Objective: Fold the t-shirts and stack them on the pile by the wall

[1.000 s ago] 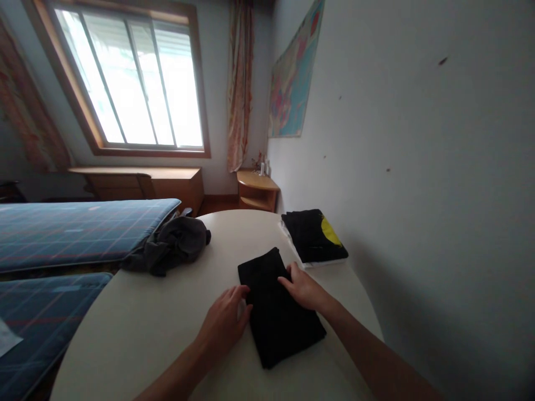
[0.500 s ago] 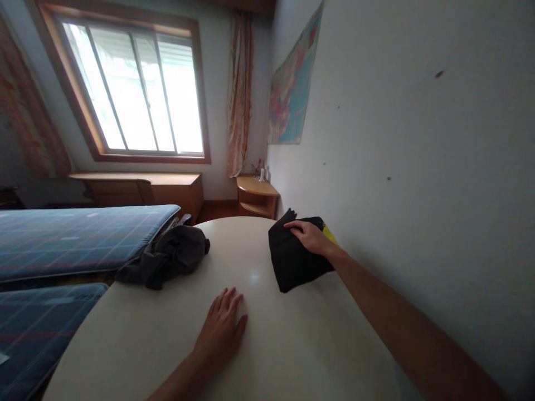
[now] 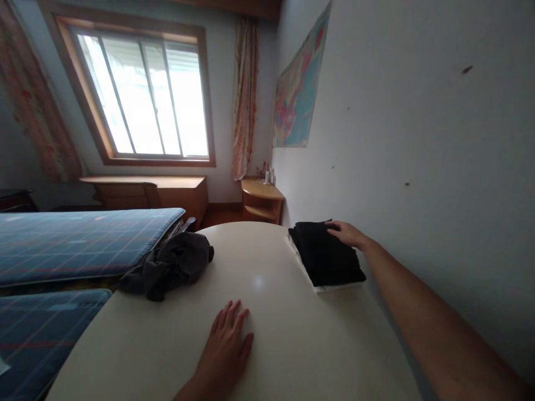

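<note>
On the white round table (image 3: pixel 267 340), at its right side by the wall, lies folded black cloth (image 3: pixel 324 253) on top of something white (image 3: pixel 338 288) that shows along its lower and left edges. My right hand (image 3: pixel 349 233) is at the far right edge of this cloth, fingers stretched out over it and thumb apart from them. My left hand (image 3: pixel 228 340) lies palm down on the bare tabletop, fingers slightly spread, with nothing in it. Farther left, a crumpled dark grey cloth (image 3: pixel 178 262) rests at the table's edge.
Blue plaid mattresses (image 3: pixel 92 242) are beyond the left edge of the table. A wall (image 3: pixel 401 234) runs close along the right, with a map (image 3: pixel 301 83) on it. A wooden desk (image 3: pixel 184 192) and a corner shelf (image 3: pixel 263 190) stand at the back under the window.
The black cloth, tilted under my right hand before, now lies flat farther right. My right hand has shifted right across it. A yellow patch is no longer visible. My left hand stays on the table.
</note>
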A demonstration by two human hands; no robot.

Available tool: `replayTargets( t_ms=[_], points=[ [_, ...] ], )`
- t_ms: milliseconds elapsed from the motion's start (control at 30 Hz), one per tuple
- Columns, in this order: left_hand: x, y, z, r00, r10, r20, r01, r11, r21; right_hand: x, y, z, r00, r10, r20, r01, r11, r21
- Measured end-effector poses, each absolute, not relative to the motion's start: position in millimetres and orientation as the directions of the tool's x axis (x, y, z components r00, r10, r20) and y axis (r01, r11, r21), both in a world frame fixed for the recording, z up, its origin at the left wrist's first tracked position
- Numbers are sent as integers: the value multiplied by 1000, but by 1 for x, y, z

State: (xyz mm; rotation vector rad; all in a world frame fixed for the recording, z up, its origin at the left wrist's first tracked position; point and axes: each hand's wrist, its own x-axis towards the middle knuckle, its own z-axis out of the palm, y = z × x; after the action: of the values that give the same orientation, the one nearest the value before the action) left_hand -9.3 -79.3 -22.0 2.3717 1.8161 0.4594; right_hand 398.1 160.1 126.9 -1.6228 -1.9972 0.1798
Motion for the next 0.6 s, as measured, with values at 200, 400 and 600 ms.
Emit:
replayTargets(
  t_ms=[200, 400, 600],
  points=[
    [-11, -78, -26, 250, 953, 174, 921, -289, 262, 402, 159, 119, -39, 962, 270, 947, 122, -298],
    [-12, -77, -30, 246, 948, 204, 912, -297, 282, 360, 157, 116, 102, 934, 342, 985, -47, -167],
    [-9, -80, -15, 239, 964, 116, 918, -263, 297, 320, 145, 84, 232, 961, 151, 963, -205, -173]
  ],
)
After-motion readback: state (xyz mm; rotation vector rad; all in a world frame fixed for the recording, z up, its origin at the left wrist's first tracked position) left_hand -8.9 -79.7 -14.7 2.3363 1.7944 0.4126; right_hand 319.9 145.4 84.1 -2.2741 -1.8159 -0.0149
